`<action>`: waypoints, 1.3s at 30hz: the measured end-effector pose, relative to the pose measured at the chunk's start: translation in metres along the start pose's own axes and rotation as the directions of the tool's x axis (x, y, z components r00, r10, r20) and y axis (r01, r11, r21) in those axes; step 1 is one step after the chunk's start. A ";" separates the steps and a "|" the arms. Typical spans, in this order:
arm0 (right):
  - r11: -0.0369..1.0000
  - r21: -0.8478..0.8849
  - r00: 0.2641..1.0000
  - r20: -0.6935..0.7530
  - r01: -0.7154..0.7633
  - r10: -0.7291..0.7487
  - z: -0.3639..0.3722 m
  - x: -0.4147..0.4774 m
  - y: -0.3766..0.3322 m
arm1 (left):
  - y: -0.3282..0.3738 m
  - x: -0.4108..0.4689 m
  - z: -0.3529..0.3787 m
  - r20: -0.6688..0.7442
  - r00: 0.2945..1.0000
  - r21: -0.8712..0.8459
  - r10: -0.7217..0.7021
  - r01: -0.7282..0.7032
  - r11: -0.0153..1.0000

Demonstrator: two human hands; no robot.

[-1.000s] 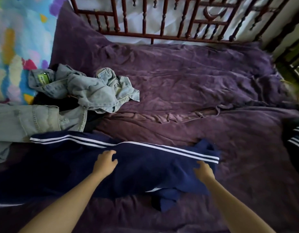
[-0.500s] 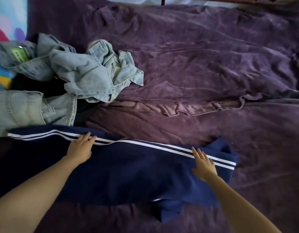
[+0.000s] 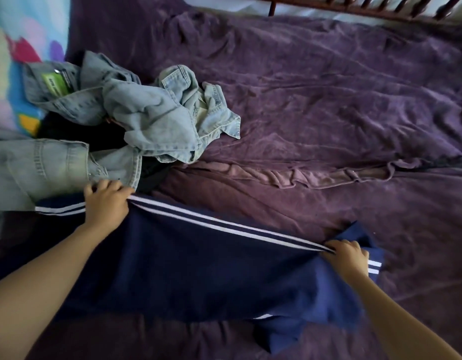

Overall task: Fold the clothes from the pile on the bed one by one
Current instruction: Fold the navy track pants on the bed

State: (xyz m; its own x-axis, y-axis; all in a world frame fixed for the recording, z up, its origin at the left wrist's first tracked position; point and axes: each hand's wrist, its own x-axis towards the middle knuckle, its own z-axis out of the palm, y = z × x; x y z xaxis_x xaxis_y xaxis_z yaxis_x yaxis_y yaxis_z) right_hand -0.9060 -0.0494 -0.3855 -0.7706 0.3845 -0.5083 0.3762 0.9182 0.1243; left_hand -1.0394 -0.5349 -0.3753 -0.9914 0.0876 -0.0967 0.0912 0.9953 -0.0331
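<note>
Navy track pants (image 3: pixel 198 268) with twin white side stripes lie across the near side of a rumpled purple bedspread (image 3: pixel 328 100), which fills the view up to a dark turned-wood bed rail (image 3: pixel 354 6) at the top. A pile of light denim clothes (image 3: pixel 152 118) (one piece bears a green tag (image 3: pixel 54 84)) sits at the left, beside a bright patterned sheet (image 3: pixel 6 61). Left hand (image 3: pixel 105 203) and right hand (image 3: pixel 346 258) each curl their fingers round the striped edge, pulled taut between them.
</note>
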 end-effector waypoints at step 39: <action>0.873 0.484 0.878 -0.443 0.062 0.183 -0.064 0.027 0.111 | 0.343 -0.167 -0.006 0.411 0.910 -0.196 -0.058 0.150 0.969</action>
State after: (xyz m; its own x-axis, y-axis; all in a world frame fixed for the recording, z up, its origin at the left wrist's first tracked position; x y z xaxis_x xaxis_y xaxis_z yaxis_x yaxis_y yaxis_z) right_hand -0.9181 0.0694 -0.3314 -0.8355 0.5476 -0.0461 0.5293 0.7794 -0.3353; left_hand -0.8435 -0.2080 -0.3643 -0.8688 0.0049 -0.4951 -0.0791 0.9857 0.1486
